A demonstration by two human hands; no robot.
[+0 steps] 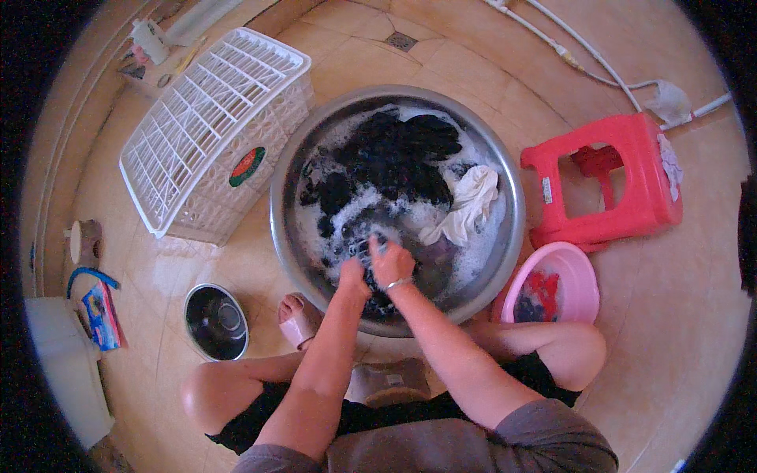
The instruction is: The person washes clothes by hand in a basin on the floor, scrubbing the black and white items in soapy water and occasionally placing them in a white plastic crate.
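Observation:
A wide metal basin (516,236) of sudsy water stands before me, between my legs. My left hand (353,273) and my right hand (391,260) are close together near its front side, gripping a dark wet cloth (369,278) streaked with foam. My fingers are blurred and partly hidden by the cloth and suds. A bracelet circles my right wrist. Beyond my hands, a heap of black clothes (393,148) lies soaking in the foam. On the basin's right side, a white cloth (473,204) lies crumpled, partly out of the water.
A white plastic basket (216,124) stands left of the basin. Nearer me is a metal bowl (216,322). To the right, a red plastic stool (644,177) lies on its side, behind a pink basin (582,284) holding red and dark cloth. A floor drain (401,41) shows beyond.

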